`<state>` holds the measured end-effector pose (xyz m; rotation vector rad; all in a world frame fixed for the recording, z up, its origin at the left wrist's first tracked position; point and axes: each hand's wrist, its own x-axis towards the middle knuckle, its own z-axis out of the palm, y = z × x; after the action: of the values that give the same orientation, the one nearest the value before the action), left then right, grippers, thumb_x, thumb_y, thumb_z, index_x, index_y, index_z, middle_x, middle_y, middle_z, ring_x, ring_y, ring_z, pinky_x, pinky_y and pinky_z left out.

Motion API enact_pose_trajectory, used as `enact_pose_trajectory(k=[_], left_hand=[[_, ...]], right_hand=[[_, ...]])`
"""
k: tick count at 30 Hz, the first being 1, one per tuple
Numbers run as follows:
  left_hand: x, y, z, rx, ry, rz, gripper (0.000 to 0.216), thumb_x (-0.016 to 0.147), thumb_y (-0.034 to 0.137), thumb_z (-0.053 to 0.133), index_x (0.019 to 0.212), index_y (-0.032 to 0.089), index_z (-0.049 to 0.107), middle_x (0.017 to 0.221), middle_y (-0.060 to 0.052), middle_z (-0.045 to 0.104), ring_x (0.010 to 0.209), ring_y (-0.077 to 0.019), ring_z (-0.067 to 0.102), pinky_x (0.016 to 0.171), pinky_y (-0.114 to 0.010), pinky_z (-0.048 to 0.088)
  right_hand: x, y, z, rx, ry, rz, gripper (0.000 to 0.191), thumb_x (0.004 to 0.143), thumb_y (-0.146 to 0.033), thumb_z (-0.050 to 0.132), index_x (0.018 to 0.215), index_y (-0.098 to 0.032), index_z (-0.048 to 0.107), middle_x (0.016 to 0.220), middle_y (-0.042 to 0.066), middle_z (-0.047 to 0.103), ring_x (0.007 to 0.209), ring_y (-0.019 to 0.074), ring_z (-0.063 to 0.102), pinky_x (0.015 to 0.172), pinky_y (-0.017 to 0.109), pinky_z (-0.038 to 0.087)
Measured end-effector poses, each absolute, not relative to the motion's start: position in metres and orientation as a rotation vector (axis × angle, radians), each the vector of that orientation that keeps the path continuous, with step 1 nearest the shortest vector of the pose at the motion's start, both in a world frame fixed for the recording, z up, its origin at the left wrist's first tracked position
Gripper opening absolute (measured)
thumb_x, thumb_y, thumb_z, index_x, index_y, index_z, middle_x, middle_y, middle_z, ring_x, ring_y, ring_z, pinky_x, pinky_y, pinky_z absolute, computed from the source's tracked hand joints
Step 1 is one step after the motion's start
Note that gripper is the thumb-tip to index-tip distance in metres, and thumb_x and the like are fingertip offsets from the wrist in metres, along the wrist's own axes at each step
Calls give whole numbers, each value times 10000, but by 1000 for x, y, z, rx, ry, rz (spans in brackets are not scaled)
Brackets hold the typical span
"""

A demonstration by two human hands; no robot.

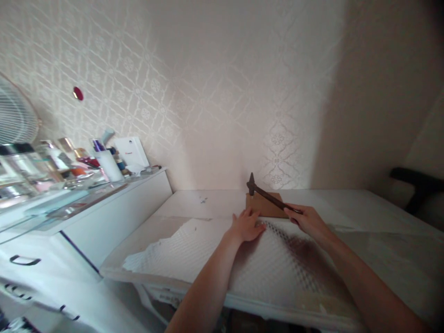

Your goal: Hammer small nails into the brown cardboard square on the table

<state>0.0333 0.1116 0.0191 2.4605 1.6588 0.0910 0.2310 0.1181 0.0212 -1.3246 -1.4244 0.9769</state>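
My right hand (307,219) is wrapped around the handle end of a hammer (268,196). The hammer's dark metal head is at the far left of the handle, over the left part of a flat brown board (270,206). That board lies on the white table (333,203) near the wall. My left hand (246,225) rests palm down with its fingers spread, the fingertips touching the board's near left edge. Under that hand is a white textured mat (194,245). Whether a nail stands beneath the hammer head is too small to tell.
A few tiny metal bits (203,200) lie on the table to the left. A white dresser (121,222) with bottles, a white box (132,151) and a fan (15,111) stands further left. Behind is the patterned wall; a black armrest (416,180) juts in at right.
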Motion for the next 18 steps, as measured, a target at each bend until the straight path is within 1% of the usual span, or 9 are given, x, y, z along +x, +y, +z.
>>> enact_pose_trajectory(k=[7, 11, 14, 18], left_hand=[[33, 111, 19, 2462, 1657, 102, 649, 793, 614, 178, 1323, 240, 197, 1404, -111, 149, 1267, -282, 142, 926, -606, 156], [34, 111, 20, 2453, 1674, 68, 641, 794, 614, 176, 1324, 254, 186, 1411, -93, 133, 1269, -280, 138, 936, -593, 152], [34, 111, 19, 2453, 1674, 80, 643, 793, 617, 170, 1325, 255, 184, 1412, -91, 129, 1265, -286, 148, 936, -593, 152], [34, 112, 19, 2459, 1664, 79, 648, 793, 618, 162, 1327, 253, 180, 1413, -91, 126, 1268, -292, 136, 940, -591, 142]], right_hand=[[230, 112, 30, -1282, -1333, 1018, 568, 625, -439, 558, 1063, -80, 594, 433, -50, 399, 339, 45, 257, 345, 203, 157], [230, 113, 29, -1315, -1332, 992, 546, 613, -421, 573, 1029, -70, 610, 433, -43, 418, 331, 40, 263, 339, 198, 154], [231, 114, 27, -1339, -1305, 1036, 520, 607, -397, 584, 1006, -65, 616, 423, -44, 418, 321, 36, 263, 331, 193, 141], [232, 112, 30, -1297, -1163, 1116, 519, 621, -382, 579, 1041, -77, 588, 411, -54, 401, 301, 30, 235, 319, 187, 113]])
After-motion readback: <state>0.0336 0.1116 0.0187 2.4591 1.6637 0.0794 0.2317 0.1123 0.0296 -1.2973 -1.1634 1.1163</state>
